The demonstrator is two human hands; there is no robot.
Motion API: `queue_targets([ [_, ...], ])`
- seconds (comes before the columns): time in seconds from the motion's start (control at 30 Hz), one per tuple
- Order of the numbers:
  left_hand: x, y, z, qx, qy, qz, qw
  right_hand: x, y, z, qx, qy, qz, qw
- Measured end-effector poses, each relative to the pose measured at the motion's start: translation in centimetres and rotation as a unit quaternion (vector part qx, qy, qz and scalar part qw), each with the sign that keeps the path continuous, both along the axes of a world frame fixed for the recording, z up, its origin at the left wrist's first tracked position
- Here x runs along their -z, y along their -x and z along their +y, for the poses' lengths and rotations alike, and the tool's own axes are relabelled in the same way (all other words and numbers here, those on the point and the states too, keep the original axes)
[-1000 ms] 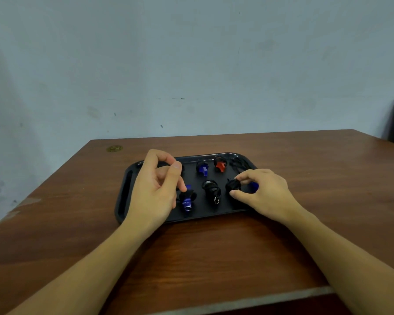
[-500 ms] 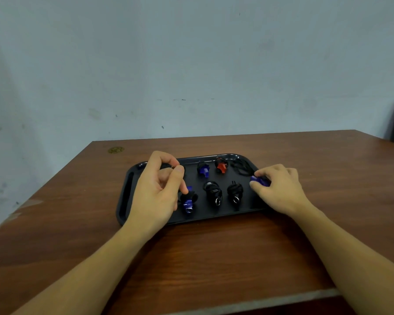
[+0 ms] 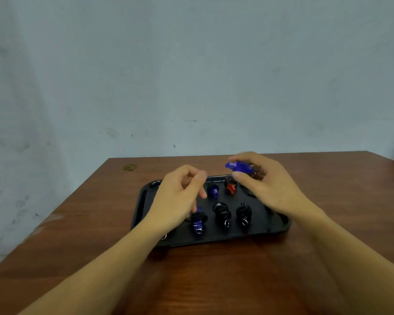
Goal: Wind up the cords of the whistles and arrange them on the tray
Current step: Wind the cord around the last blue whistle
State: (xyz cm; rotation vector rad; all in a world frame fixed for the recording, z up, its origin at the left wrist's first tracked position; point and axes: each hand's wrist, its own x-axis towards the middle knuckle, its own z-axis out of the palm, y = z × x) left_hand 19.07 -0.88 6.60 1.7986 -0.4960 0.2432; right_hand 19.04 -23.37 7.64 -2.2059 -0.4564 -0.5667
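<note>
lifted off the tray [image 3: 143, 201], the blue whistle [image 3: 239, 167] now sits pinched in your right hand [image 3: 266, 185] above the tray's far edge. brown wooden bench [image 3: 214, 280], pale blue wall [image 3: 191, 76]. your left hand [image 3: 178, 198] hovers over the tray, fingers curled, holding nothing.

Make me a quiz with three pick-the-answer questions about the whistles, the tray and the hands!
1. Where is the red whistle?
A. back row of the tray
B. on the bare table
C. in the left hand

2. What colour is the whistle held in the right hand?
A. green
B. blue
C. yellow

3. What is the left hand holding?
A. a cup
B. the tray
C. nothing

Answers: 1 A, it lies beyond the front row. 2 B, a blue whistle shows between the fingers. 3 C, its curled fingers are empty.
</note>
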Motion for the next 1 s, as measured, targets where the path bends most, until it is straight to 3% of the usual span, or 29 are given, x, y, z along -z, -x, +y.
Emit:
queue_targets([
  [0.13,-3.5,0.1,-0.5,0.026,-0.046,0.022,0.998,-2.8,0.8,2.9,-0.079,-0.025,0.000,0.997],
  [0.23,-4.9,0.3,-0.4,0.021,-0.057,-0.003,0.998,-4.1,1.0,3.6,-0.086,0.000,0.002,0.996],
  [0.33,-5.7,0.6,0.0,0.017,-0.050,-0.014,0.998,-5.2,1.4,3.6,-0.096,-0.036,0.025,0.994],
  [0.57,-7.9,1.3,0.7,0.049,0.091,0.078,0.992,-7.1,2.1,3.3,-0.084,-0.066,0.020,0.994],
  [0.73,-9.9,1.6,1.8,0.028,0.244,0.142,0.959,-8.6,1.7,2.6,-0.022,-0.074,-0.003,0.997],
  [1.0,-11.5,2.2,3.3,0.020,0.342,0.178,0.922,-8.9,1.3,0.7,0.010,-0.044,0.002,0.999],
])
